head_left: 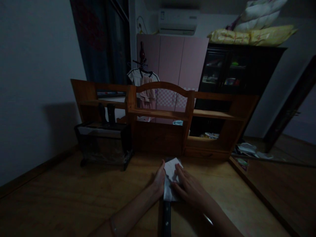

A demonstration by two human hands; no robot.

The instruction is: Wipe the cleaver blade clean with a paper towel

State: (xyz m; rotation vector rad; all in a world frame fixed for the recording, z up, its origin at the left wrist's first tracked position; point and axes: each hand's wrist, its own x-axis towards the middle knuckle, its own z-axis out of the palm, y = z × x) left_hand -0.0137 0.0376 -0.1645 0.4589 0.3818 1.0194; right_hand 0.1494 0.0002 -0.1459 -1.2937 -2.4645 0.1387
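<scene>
Black stand: the boxy holder (102, 144) sits at the left of the wooden tabletop (61, 197), two dark handles (111, 113) upright at its top; what lies behind its glossy front is hard to make out.
Left hand: it (159, 181) lies along the blade's left edge, thumb up; its other fingers are hidden, so whether it grips cannot be told.
Cleaver: the cleaver (167, 219) is between the hands, above the tabletop, long axis running away from the person, blade forward, black handle toward them and cut off by the bottom edge.
White sheet: the paper or cloth (171, 168) covers much of the blade's far part.
Right hand: it (189, 186) lays its fingers on the sheet, thumb apart over the blade; whether it pinches cannot be told.
Glass-fronted cabinet: inside (259, 65), dim pale items and something green (235, 63).
</scene>
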